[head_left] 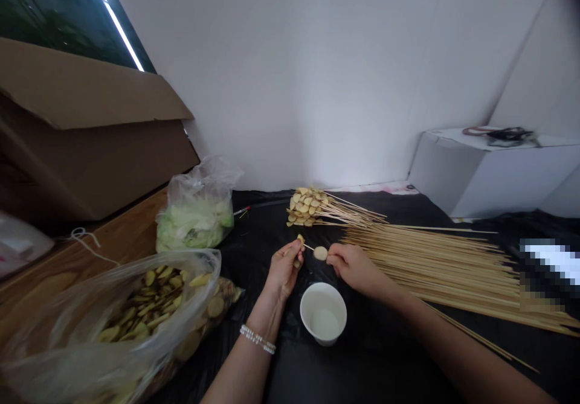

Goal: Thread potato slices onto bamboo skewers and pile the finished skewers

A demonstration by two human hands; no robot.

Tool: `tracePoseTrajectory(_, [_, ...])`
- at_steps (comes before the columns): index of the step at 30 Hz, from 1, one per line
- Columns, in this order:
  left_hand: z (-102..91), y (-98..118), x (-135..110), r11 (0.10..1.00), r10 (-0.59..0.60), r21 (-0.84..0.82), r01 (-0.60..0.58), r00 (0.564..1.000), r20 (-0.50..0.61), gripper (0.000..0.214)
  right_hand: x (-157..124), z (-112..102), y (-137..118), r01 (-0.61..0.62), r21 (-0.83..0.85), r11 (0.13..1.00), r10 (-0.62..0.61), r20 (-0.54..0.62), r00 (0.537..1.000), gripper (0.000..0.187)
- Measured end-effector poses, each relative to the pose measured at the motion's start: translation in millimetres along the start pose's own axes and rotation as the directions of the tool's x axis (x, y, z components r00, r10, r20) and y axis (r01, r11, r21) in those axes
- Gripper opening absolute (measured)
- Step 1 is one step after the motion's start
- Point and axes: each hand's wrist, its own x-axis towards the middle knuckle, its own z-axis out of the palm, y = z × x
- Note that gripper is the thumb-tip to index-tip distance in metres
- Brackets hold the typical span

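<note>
Bamboo skewer [310, 247]: pinched in our left hand [283, 269], fingers together.
Pale slice [320, 253]: at its end, our right hand's [353, 269] fingers closed on it.
Done: threaded skewers [308, 208], piled ahead on the worktop.
Remaining: bare skewers [435, 265] to our right, loose slices [154, 301] in a plastic bag [109, 355].

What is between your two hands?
In the head view, a skewer with a round pale slice on it runs between the left hand and the right hand.

Left hand [284, 269] holds bamboo skewer [308, 247]; right hand [351, 268] pinches pale round slice [320, 253].
</note>
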Motion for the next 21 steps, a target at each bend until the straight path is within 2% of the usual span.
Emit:
tracePoseTrajectory(2, [0.3,-0.2,-0.2,1.000,-0.006,0.002,0.006,1.000,0.004,0.021,0.9,-1.1,0.4,-0.025,0.044,0.999,0.025,0.011,1.000,0.023])
tracePoseTrajectory(3, [0.3,-0.6,-0.2,1.000,-0.002,0.005,0.002,1.000,0.000,0.021,0.4,-0.9,-0.5,-0.023,0.016,1.000,0.023,-0.009,1.000,0.022])
tracePoseTrajectory(6, [0.0,-1.5,0.3,1.000,0.022,0.011,-0.022,0.999,-0.023,0.021,-3.8,2.0,-6.0,0.039,-0.215,0.976,-0.060,-0.091,0.994,0.018])
tracePoseTrajectory(9, [-0.3,-1.1,0.5,1.000,0.030,0.005,-0.030,0.999,-0.039,0.021,-6.8,6.0,-9.7,0.099,-0.373,0.922,-0.138,-0.080,0.987,0.021])
tracePoseTrajectory(11, [0.2,-0.8,-0.3,1.000,0.026,0.000,-0.026,0.999,-0.038,0.021,-5.6,7.4,-8.1,0.083,-0.317,0.945,-0.115,-0.085,0.990,0.019])
tracePoseTrajectory(14, [2.6,-2.2,-2.9,1.000,-0.007,0.007,0.006,1.000,0.013,0.023,-0.3,7.2,-2.0,0.017,-0.021,1.000,-0.018,-0.052,0.998,0.019])
tracePoseTrajectory(17, [5.3,-5.8,-5.4,0.999,-0.047,0.019,0.045,0.996,0.075,0.024,3.2,6.3,2.2,-0.050,0.228,0.972,0.046,0.024,0.999,0.022])
tracePoseTrajectory(19, [6.2,-8.0,-6.0,0.999,-0.047,0.023,0.045,0.996,0.070,0.024,3.1,6.7,2.4,-0.051,0.233,0.971,0.056,-0.014,0.998,0.021])
tracePoseTrajectory(21, [6.3,-9.1,-5.9,0.999,-0.039,0.030,0.037,0.998,0.053,0.025,2.0,7.9,1.6,-0.011,0.165,0.986,0.028,-0.102,0.994,0.020])
